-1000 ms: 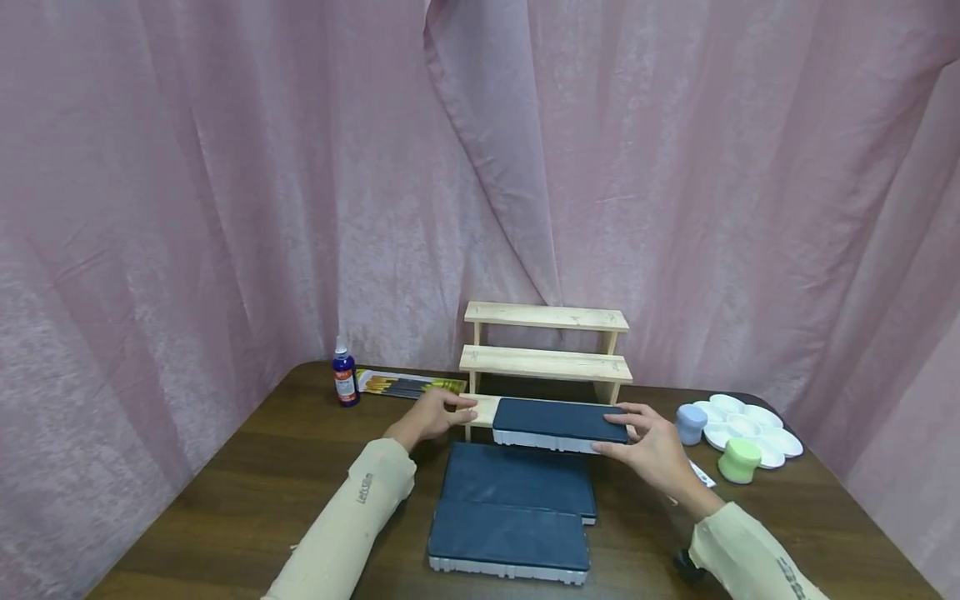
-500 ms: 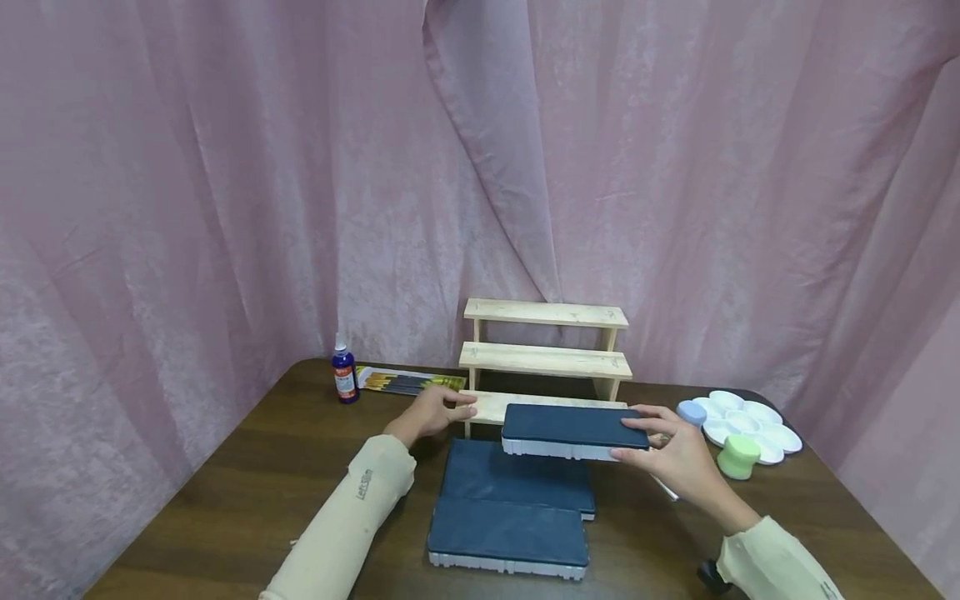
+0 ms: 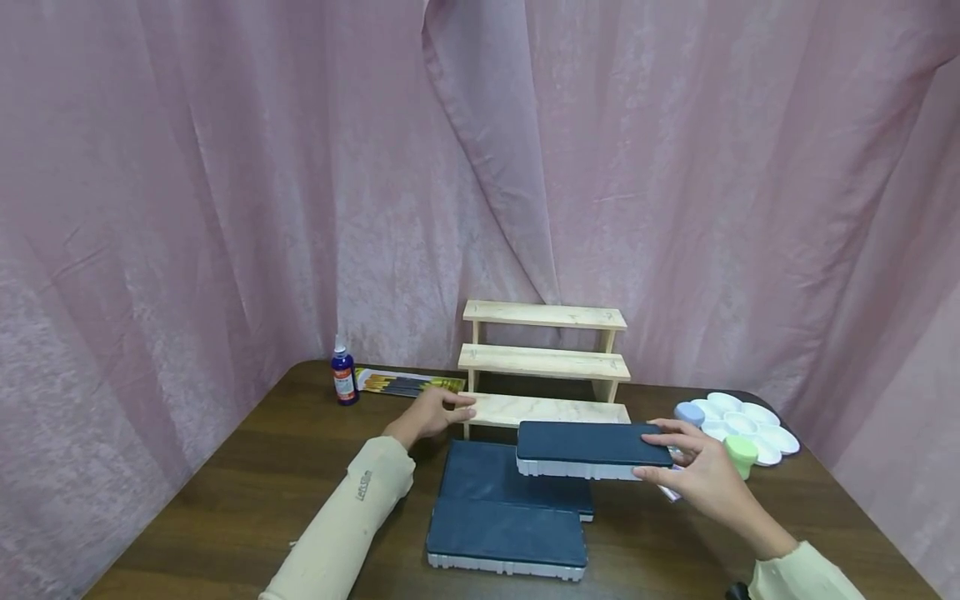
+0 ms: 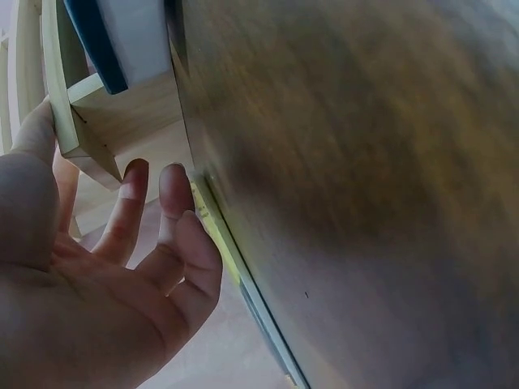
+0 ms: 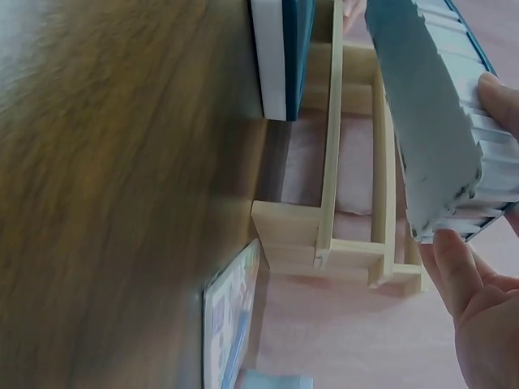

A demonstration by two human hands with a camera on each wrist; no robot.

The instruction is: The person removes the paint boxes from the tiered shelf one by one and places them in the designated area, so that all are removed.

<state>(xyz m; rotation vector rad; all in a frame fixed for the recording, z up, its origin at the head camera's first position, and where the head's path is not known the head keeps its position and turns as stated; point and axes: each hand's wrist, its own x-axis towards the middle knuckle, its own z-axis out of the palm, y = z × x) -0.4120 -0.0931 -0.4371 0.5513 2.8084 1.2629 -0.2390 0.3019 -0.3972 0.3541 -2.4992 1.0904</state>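
My right hand (image 3: 701, 471) holds the right end of a long flat case (image 3: 588, 443) with a dark blue lid and white ribbed sides, thumb at the near side and fingers on the lid. The case is raised in front of a three-tier wooden display stand (image 3: 558, 410); its pale underside (image 5: 430, 121) shows in the right wrist view. My left hand (image 3: 431, 412) pinches the left end of the stand's lowest shelf, other fingers loosely curled below it in the left wrist view. Beneath the raised case, a similar case (image 3: 506, 533) lies before a wider blue one (image 3: 480, 471).
A blue spray bottle (image 3: 344, 377) and a pack of brushes (image 3: 405, 384) lie at the back left. On the right are a white flower-shaped palette (image 3: 765, 433), a green cup-like piece (image 3: 741, 454) and a blue one (image 3: 688, 412). Pink curtains (image 3: 300, 208) hang behind.
My right hand has drawn the case off the lowest shelf, toward me and to the right, uncovering the shelf top. The left hand has stayed at the shelf's end.
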